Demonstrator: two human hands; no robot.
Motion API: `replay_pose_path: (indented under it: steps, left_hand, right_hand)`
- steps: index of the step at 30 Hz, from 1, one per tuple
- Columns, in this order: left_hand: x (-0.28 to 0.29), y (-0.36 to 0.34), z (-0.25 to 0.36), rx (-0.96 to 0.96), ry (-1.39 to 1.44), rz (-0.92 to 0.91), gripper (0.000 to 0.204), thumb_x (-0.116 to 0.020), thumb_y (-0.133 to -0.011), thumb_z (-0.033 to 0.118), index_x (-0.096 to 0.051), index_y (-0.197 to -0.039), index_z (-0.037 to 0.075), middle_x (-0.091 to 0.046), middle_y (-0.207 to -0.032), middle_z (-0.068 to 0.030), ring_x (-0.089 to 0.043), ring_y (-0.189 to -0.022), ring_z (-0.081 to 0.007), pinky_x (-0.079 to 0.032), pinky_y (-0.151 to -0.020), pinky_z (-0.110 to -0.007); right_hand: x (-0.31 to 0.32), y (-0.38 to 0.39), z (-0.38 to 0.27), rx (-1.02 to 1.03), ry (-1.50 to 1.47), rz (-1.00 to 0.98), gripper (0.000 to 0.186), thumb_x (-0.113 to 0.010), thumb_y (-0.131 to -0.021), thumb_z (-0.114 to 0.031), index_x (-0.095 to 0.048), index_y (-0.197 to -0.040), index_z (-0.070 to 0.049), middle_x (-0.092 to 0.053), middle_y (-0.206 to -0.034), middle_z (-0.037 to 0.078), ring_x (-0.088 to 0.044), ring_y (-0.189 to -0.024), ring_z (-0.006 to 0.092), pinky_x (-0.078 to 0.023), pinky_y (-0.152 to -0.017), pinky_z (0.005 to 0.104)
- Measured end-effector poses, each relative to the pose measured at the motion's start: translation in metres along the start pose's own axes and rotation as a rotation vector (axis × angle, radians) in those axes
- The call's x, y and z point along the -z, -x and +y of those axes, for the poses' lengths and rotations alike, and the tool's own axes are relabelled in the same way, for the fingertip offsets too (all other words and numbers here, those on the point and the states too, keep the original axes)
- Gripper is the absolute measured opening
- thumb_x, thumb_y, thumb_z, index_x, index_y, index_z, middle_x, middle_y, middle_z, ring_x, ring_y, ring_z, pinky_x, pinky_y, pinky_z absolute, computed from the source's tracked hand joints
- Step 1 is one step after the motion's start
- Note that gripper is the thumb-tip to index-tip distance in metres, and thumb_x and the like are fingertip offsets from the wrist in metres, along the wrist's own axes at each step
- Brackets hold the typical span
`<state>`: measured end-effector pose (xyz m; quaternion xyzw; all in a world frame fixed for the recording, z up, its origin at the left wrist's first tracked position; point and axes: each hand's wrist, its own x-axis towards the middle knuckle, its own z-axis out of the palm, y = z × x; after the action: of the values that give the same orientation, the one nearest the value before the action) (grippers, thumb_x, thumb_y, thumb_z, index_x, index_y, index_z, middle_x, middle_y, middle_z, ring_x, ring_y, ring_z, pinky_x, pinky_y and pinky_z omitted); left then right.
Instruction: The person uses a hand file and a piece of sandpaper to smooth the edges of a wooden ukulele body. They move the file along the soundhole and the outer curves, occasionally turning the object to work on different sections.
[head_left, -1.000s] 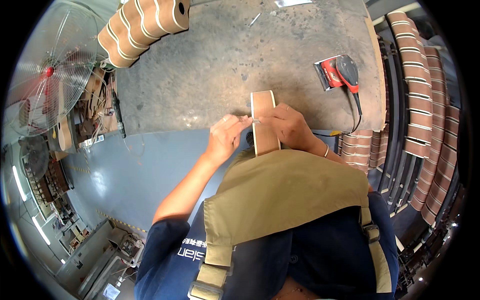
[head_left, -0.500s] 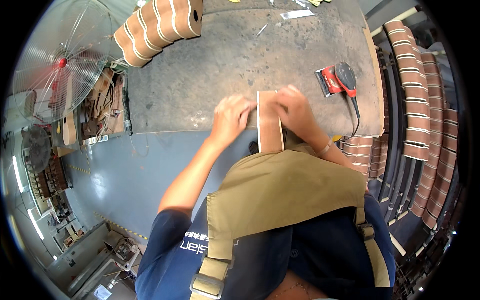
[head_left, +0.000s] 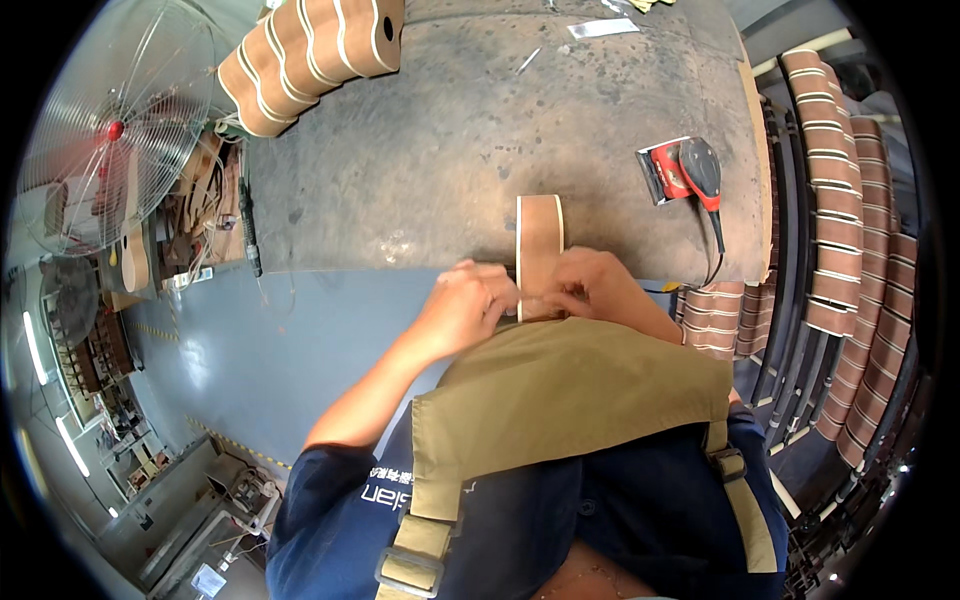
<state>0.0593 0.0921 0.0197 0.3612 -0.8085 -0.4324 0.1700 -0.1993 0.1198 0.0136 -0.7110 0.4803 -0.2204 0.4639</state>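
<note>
A small wooden instrument body, probably a ukulele's, stands on edge with its brown side up and cream binding along both rims. It spans the table's near edge and reaches back to my apron. My left hand is closed, its fingertips at the left binding. My right hand has its fingers bent together over the right part of the side, close to the apron. Whether either hand holds something small is hidden by the fingers.
A red and black sander with a cord lies on the worn table at right. Several similar bodies are stacked at far left. A caged fan stands left; racks of striped brown bodies stand right.
Both hands have slid along the body toward me, from its far end to near my apron. The body stays between table and apron; the view has shifted slightly.
</note>
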Motion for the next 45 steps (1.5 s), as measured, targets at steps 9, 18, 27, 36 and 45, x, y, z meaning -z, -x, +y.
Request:
replay_pose_path:
  steps: [9, 18, 27, 36, 45]
  left_hand:
    - [-0.013, -0.151, -0.105, 0.179, 0.118, -0.038, 0.008, -0.075, -0.088, -0.003, -0.078, -0.094, 0.002, -0.075, -0.087, -0.0083, -0.071, -0.079, -0.02, -0.056, -0.072, -0.035]
    - [0.0, -0.126, -0.074, -0.094, 0.013, -0.021, 0.015, -0.069, -0.082, -0.012, -0.073, -0.086, 0.002, -0.07, -0.08, -0.01, -0.065, -0.079, -0.0285, -0.053, -0.073, -0.039]
    - [-0.014, -0.134, -0.075, 0.064, -0.02, 0.072, 0.015, -0.068, -0.084, -0.006, -0.074, -0.091, 0.006, -0.065, -0.082, -0.0138, -0.062, -0.084, -0.0347, -0.051, -0.071, -0.043]
    - [-0.03, -0.08, -0.051, -0.282, -0.191, 0.203, 0.007, -0.068, -0.087, -0.002, -0.067, -0.091, 0.003, -0.059, -0.09, -0.0165, -0.058, -0.088, -0.0381, -0.05, -0.074, -0.048]
    - [-0.029, -0.072, -0.039, -0.293, -0.172, 0.225, 0.008, -0.072, -0.086, -0.005, -0.067, -0.085, 0.002, -0.056, -0.082, -0.0121, -0.056, -0.082, -0.0342, -0.049, -0.071, -0.043]
  right_hand:
    - [0.017, -0.089, 0.096, -0.104, 0.038, 0.378, 0.014, -0.067, -0.09, -0.006, -0.077, -0.098, -0.003, -0.074, -0.095, 0.022, -0.07, -0.09, 0.0428, -0.056, -0.08, 0.0475]
    - [0.01, -0.046, 0.056, -0.087, 0.149, 0.385, 0.032, -0.062, -0.09, 0.004, -0.078, -0.116, -0.007, -0.071, -0.09, 0.016, -0.067, -0.085, 0.0345, -0.053, -0.076, 0.0411]
    - [0.018, -0.062, 0.086, -0.057, 0.028, 0.371, 0.034, -0.059, -0.087, 0.004, -0.079, -0.112, -0.009, -0.07, -0.093, 0.015, -0.067, -0.089, 0.034, -0.054, -0.077, 0.0413]
    - [-0.001, -0.02, 0.058, 0.194, 0.186, 0.555, 0.034, -0.059, -0.089, 0.006, -0.079, -0.114, -0.007, -0.073, -0.098, 0.015, -0.069, -0.089, 0.0328, -0.056, -0.079, 0.0398]
    - [-0.01, -0.003, 0.065, 0.243, 0.159, 0.508, 0.04, -0.059, -0.089, 0.005, -0.078, -0.122, -0.008, -0.074, -0.1, 0.013, -0.069, -0.088, 0.0306, -0.055, -0.076, 0.038]
